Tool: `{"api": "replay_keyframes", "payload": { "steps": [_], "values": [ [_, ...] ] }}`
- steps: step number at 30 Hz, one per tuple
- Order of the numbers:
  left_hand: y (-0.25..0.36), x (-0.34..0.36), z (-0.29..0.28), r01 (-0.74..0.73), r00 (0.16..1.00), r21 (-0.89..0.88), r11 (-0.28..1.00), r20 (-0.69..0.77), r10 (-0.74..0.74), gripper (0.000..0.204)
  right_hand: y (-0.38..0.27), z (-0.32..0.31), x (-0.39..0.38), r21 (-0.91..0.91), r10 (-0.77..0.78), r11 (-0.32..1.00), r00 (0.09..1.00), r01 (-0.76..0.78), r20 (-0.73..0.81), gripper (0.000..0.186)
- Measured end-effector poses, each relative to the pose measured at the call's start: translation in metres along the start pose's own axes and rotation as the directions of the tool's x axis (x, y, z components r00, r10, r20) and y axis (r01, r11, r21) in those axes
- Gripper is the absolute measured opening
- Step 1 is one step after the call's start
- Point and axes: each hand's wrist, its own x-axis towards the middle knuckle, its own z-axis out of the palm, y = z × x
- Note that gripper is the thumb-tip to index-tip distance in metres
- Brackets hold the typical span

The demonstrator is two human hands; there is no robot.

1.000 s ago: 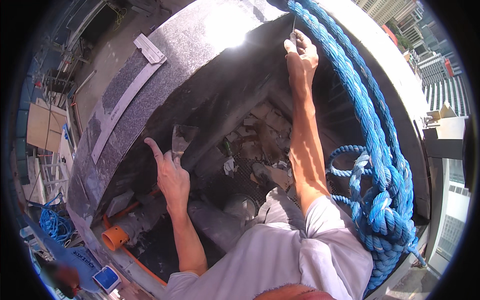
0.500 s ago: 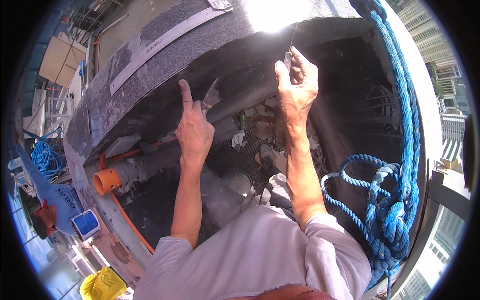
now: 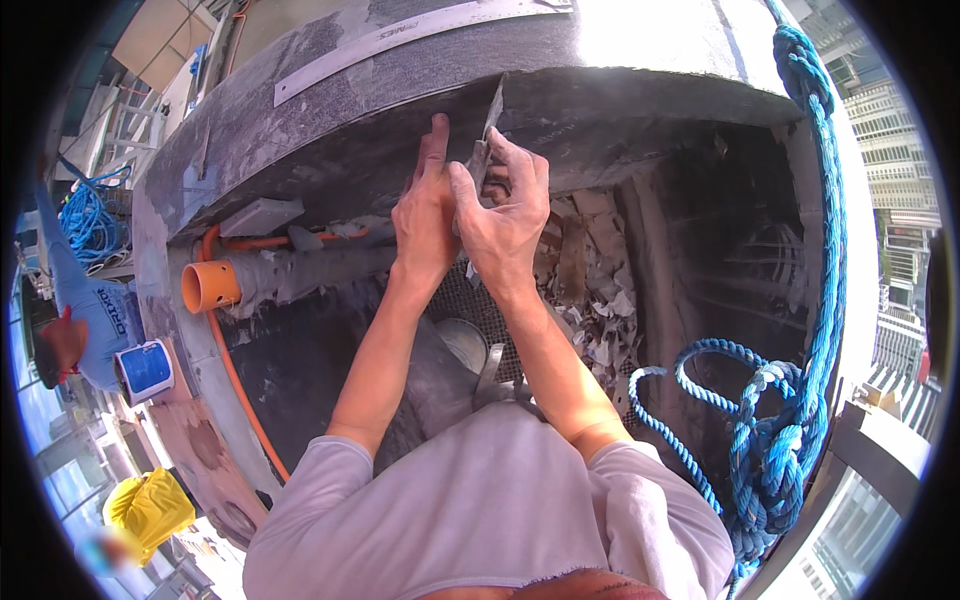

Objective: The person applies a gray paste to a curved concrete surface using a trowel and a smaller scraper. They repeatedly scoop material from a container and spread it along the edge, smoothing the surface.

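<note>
My right hand [image 3: 508, 215] is closed round a putty knife, its thin grey blade [image 3: 495, 103] pointing up, seen nearly edge-on. Close against it on the left is my left hand [image 3: 425, 215], index finger stretched upward and the other fingers curled. The scraper that shows in the left hand in the earlier frame is now mostly hidden between the hands; whether the blades touch, I cannot tell. Both hands are just below the front edge of a grey speckled stone slab [image 3: 345, 98]. A long metal ruler [image 3: 400, 38] lies on the slab.
Blue rope [image 3: 825, 250] hangs down the right side, knotted lower down. An orange pipe end [image 3: 210, 287] and thin orange conduit are at left. Broken debris [image 3: 600, 310] lies below beside a bucket [image 3: 463, 343]. Another person in blue [image 3: 95, 310] is at far left.
My right hand has come left and down with its putty knife, beside my left hand. The left hand's blade has gone out of sight. The whole view has shifted slightly.
</note>
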Motion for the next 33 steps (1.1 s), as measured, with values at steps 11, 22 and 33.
{"api": "replay_keyframes", "payload": {
  "steps": [11,22,33],
  "values": [
    [-0.006,0.002,-0.031,-0.065,0.979,-0.061,0.996,0.191,0.076,0.017,-0.008,-0.119,0.009,0.023,-0.036,0.999,0.973,0.031,0.229,0.048],
    [-0.017,-0.03,-0.049,0.314,0.875,-0.694,0.648,0.477,0.087,0.024,-0.009,-0.16,0.038,-0.002,-0.039,0.999,0.822,0.048,0.569,0.043],
    [-0.029,-0.075,-0.088,0.244,0.965,-0.845,0.477,0.163,-0.205,0.029,-0.025,-0.128,0.048,-0.11,0.008,0.992,0.869,0.054,0.494,0.04]
  ]
}}
